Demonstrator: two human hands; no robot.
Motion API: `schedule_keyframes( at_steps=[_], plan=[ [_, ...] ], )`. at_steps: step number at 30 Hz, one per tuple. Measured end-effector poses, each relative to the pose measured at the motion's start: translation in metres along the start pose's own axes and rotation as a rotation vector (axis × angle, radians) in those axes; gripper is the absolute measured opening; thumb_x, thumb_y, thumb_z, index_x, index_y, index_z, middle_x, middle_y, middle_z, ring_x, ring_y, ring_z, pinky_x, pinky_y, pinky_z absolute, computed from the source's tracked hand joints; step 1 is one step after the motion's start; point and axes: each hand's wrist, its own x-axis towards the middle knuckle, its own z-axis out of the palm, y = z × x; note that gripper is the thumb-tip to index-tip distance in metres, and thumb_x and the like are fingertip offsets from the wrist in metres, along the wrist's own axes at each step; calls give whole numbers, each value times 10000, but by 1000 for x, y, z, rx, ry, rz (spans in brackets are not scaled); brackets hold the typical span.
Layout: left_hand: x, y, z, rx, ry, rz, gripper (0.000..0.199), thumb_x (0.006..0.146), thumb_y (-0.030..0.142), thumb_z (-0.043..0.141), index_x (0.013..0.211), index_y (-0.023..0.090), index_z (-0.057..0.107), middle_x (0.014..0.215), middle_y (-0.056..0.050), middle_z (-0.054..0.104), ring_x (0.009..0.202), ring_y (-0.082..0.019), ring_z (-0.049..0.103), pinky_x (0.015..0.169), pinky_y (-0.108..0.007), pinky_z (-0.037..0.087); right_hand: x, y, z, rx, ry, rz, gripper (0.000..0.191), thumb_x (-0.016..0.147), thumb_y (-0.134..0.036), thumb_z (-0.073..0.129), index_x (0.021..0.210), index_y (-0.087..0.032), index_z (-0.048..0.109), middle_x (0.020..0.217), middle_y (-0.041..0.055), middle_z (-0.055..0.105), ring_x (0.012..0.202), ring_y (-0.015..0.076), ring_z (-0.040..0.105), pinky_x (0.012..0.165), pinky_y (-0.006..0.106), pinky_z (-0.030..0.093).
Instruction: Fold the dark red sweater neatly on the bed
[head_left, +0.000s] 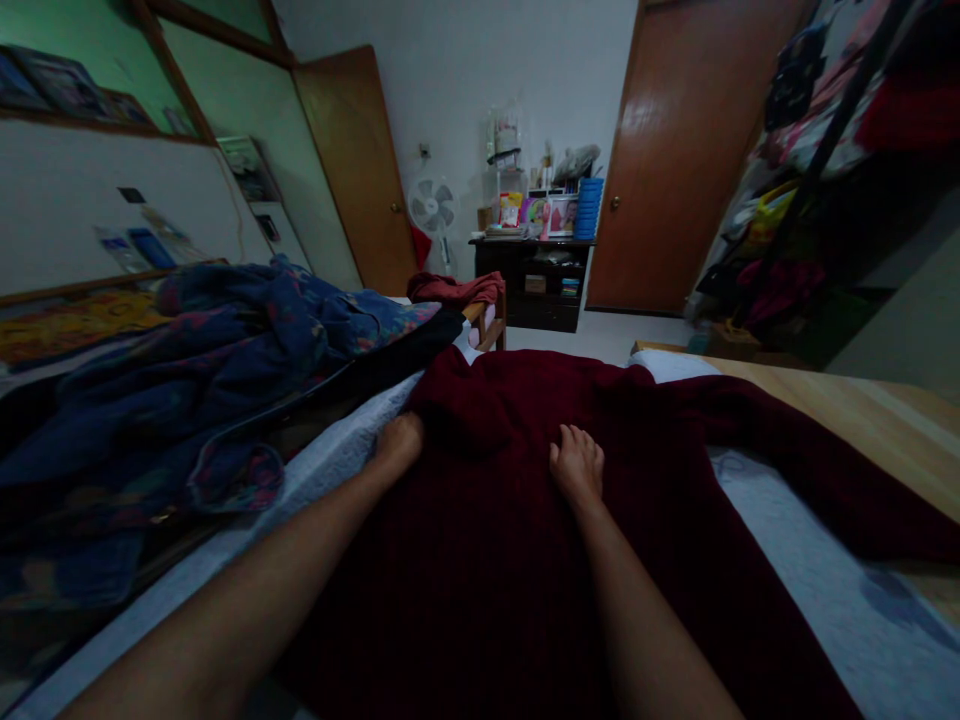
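A dark red long-sleeved garment (487, 570), perhaps a sweater or coat, lies spread over a bed with a pale blue-white cover (795, 530). One sleeve stretches out to the right; the left sleeve is folded over the body. At the garment's left edge, my left hand (401, 442) is closed on the fabric, its fingertips hidden by the cloth. My right hand (577, 462) rests on the middle of the garment, fingers laid on the cloth and slightly bent, gripping nothing that I can see.
On the left lies a pile of blue floral clothes (247, 350). A wooden board (847, 400) borders the bed at right. Beyond stand a white fan (433, 205), a dark cabinet (525, 285) bearing several items, and a brown door (675, 160). Clothes hang at far right.
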Motion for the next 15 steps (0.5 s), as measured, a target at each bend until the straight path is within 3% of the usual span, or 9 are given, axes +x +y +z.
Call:
schedule_keyframes(
  at_steps=[3, 8, 12, 15],
  plan=[
    [-6, 6, 1, 170, -20, 13, 399, 896, 126, 306, 1104, 56, 639, 1130, -248, 644, 1050, -332, 635, 878, -471, 489, 1, 0, -1, 3, -25, 7, 459, 925, -303, 410, 1355, -164, 490, 1423, 110, 481, 1326, 265, 364, 1087, 404, 201],
    [-2, 15, 13, 338, -131, 2, 398, 875, 122, 340, 1135, 74, 637, 988, -230, 695, 966, -303, 674, 782, -391, 532, 2, 1, -4, 4, -53, 14, 468, 923, -308, 414, 1362, -159, 481, 1426, 106, 477, 1329, 264, 359, 1095, 403, 203],
    [-2, 11, 15, 390, -150, 17, 409, 875, 123, 341, 1172, 80, 619, 1129, -222, 663, 1058, -285, 640, 841, -354, 512, 2, -1, -8, 6, -88, 10, 497, 926, -349, 402, 1381, -157, 457, 1443, 112, 456, 1338, 267, 349, 1100, 421, 208],
    [-7, 5, 13, 385, -148, 28, 450, 887, 137, 332, 1285, 85, 535, 1178, -230, 637, 1032, -270, 654, 818, -338, 517, 1, -5, -11, -15, -117, 16, 568, 907, -421, 429, 1415, -169, 410, 1501, 114, 372, 1390, 298, 262, 1110, 506, 167]
  ],
)
